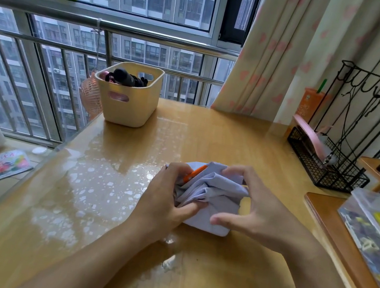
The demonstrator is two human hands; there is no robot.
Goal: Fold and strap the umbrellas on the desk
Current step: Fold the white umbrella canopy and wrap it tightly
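A collapsed pale lavender umbrella [214,191] with an orange part showing near its top lies bunched on the wooden desk [126,208], a little right of centre. My left hand [166,204] grips its left side, thumb pressed into the folds of cloth. My right hand [253,206] arches over the right side, with fingertips on the upper cloth and the thumb at the lower edge. The umbrella's handle and strap are hidden by cloth and hands.
A cream plastic basket [129,101] holding dark folded items stands at the desk's far left, with a pink fan [90,98] behind it. A black wire rack [328,163] stands at the right, a clear box [377,228] nearer. Window railing runs beyond the desk's left edge.
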